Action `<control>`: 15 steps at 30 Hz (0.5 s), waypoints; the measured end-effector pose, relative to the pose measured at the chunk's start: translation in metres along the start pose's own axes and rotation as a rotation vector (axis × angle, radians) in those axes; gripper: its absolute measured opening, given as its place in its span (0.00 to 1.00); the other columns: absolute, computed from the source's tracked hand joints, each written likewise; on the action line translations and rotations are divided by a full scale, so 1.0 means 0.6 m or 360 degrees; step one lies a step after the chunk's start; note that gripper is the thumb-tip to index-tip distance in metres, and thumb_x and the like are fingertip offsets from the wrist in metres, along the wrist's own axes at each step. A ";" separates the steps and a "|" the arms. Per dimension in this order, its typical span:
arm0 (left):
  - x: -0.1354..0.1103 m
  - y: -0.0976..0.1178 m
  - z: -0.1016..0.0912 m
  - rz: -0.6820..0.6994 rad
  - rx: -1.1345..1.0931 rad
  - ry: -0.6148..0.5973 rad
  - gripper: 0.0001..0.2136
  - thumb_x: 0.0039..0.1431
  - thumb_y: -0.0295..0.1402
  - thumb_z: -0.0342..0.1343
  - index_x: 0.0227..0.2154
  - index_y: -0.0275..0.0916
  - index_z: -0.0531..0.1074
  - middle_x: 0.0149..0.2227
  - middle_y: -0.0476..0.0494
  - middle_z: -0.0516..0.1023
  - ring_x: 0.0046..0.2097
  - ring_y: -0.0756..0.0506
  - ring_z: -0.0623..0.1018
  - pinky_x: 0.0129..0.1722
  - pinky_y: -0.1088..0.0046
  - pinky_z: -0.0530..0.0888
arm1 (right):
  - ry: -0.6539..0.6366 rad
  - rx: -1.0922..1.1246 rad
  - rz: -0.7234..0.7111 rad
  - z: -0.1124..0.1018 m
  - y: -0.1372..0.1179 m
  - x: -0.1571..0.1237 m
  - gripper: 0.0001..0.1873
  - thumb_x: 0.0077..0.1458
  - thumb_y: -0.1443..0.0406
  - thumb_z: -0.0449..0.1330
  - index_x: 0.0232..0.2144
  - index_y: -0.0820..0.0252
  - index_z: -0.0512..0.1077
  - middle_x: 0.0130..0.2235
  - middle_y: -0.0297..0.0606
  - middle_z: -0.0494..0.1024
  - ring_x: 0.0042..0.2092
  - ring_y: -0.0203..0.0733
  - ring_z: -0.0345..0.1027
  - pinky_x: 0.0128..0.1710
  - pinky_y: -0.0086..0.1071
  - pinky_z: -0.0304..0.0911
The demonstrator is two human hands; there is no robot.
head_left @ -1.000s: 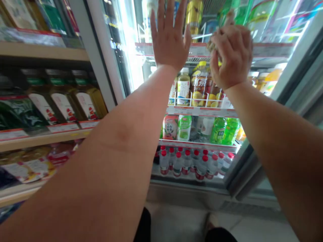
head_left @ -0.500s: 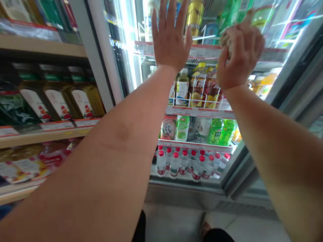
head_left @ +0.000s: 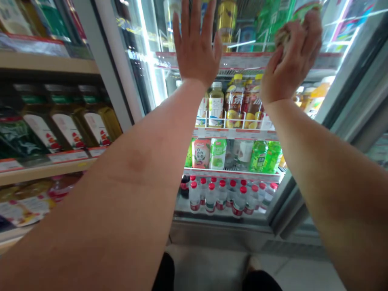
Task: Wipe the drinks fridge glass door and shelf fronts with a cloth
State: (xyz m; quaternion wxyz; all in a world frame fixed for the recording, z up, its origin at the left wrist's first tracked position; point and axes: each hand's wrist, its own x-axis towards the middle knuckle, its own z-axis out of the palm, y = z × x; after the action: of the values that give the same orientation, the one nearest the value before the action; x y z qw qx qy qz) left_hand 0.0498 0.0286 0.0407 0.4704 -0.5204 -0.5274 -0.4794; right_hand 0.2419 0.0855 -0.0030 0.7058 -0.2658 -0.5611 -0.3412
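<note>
My left hand (head_left: 197, 48) is raised with its fingers spread, palm toward the glass door (head_left: 142, 48) of a lit drinks fridge; it appears to rest flat on the glass. To its right, my right hand (head_left: 295, 60) is closed around a crumpled, greyish-beige cloth (head_left: 282, 37), held up at the glass near the upper shelf. Most of the cloth is hidden by the fingers. Behind the glass, level with the hands, are a gold-coloured drink (head_left: 226, 24) and large green bottles (head_left: 273, 20).
Tea bottles (head_left: 235, 101), cartons (head_left: 200, 153) and red-capped water bottles (head_left: 222, 194) fill the lower fridge shelves. At the left, a shelf rack (head_left: 45, 165) holds bottles of yellowish liquid (head_left: 97, 117). The fridge's grey frame (head_left: 285, 214) runs down the right; my feet stand on the tiled floor (head_left: 209, 266).
My right hand has shifted slightly up and right with the cloth, its fingers turned. My left hand stays spread, appearing a little further left as the view shifts.
</note>
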 end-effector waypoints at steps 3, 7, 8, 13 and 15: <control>0.008 0.006 -0.001 -0.0109 0.0019 -0.0121 0.30 0.69 0.23 0.51 0.71 0.42 0.54 0.74 0.51 0.48 0.74 0.40 0.43 0.72 0.57 0.34 | 0.0005 -0.0009 0.0101 0.004 0.006 0.004 0.24 0.69 0.63 0.41 0.59 0.63 0.67 0.66 0.53 0.63 0.69 0.50 0.51 0.70 0.51 0.46; 0.011 0.010 -0.004 -0.0075 0.0091 -0.0173 0.30 0.71 0.26 0.51 0.72 0.41 0.52 0.74 0.48 0.46 0.74 0.39 0.43 0.72 0.56 0.36 | -0.0478 0.0029 -0.0472 -0.015 -0.010 -0.007 0.25 0.68 0.64 0.41 0.62 0.56 0.65 0.68 0.41 0.63 0.72 0.46 0.46 0.72 0.50 0.45; 0.010 0.009 -0.004 -0.0073 0.0093 -0.0154 0.30 0.71 0.27 0.51 0.72 0.41 0.52 0.74 0.48 0.46 0.74 0.38 0.43 0.72 0.55 0.36 | -0.0620 0.0050 -0.0667 -0.021 -0.015 -0.012 0.25 0.68 0.63 0.43 0.63 0.54 0.65 0.68 0.38 0.62 0.72 0.45 0.45 0.72 0.50 0.45; 0.006 0.002 -0.002 -0.0019 0.0003 -0.0093 0.28 0.71 0.27 0.51 0.72 0.39 0.54 0.74 0.46 0.48 0.74 0.37 0.44 0.72 0.53 0.37 | -0.0731 0.0039 -0.0868 -0.027 -0.021 -0.028 0.25 0.67 0.62 0.44 0.62 0.54 0.66 0.68 0.36 0.63 0.72 0.46 0.48 0.72 0.51 0.48; 0.005 -0.002 0.001 0.0037 -0.0111 -0.0028 0.28 0.71 0.27 0.51 0.71 0.38 0.55 0.73 0.46 0.49 0.74 0.37 0.44 0.73 0.51 0.37 | -0.0515 -0.0019 -0.0614 -0.018 -0.014 -0.030 0.25 0.68 0.62 0.42 0.61 0.52 0.67 0.67 0.38 0.64 0.70 0.46 0.51 0.71 0.50 0.50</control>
State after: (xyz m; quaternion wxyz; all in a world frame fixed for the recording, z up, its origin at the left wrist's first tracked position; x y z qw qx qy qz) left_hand 0.0484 0.0297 0.0434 0.4527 -0.5467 -0.5083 -0.4876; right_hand 0.2397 0.0754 -0.0229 0.5272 -0.2091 -0.7051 -0.4258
